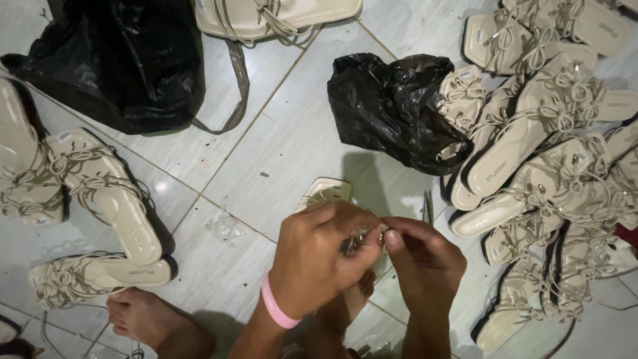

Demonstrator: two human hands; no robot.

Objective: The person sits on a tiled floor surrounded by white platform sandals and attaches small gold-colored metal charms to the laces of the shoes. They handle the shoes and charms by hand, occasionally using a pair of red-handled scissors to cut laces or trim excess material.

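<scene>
A small shiny fitting (364,238) is pinched between the fingertips of both hands, low in the centre of the view; what kind of piece it is cannot be told. The left hand (318,259) is curled closed around it, a pink wristband (276,306) being worn at the wrist; the right hand (422,259) is closed on it from three o'clock, thumb and forefinger pressed together. A cream sandal (324,193) is seen just beyond the knuckles at twelve o'clock, partly hidden by the hands; a small black plastic bag (392,110) lies farther out at one o'clock; a heap of cream strappy sandals (545,166) is piled at three o'clock; a large black bag (119,60) sits at ten o'clock; three more sandals (100,199) lie at nine o'clock on the pale tiled floor (279,139); a bare foot (143,316) rests at eight o'clock.
</scene>
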